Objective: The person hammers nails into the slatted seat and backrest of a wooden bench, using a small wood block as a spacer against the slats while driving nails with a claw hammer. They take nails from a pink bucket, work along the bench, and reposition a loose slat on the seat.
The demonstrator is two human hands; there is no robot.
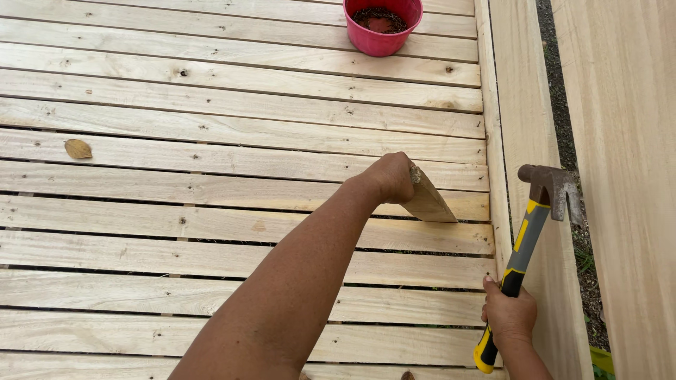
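Left hand (391, 177) is clamped on a small wood wedge (429, 203), tip down in a gap between slats (211, 134). Right hand (508, 313) grips the hammer (529, 239) (head up), just right of the wedge, its handle running near-vertical.

pale slatted plank floor (211, 127) in daylight, perhaps soil (560, 127) alongside.
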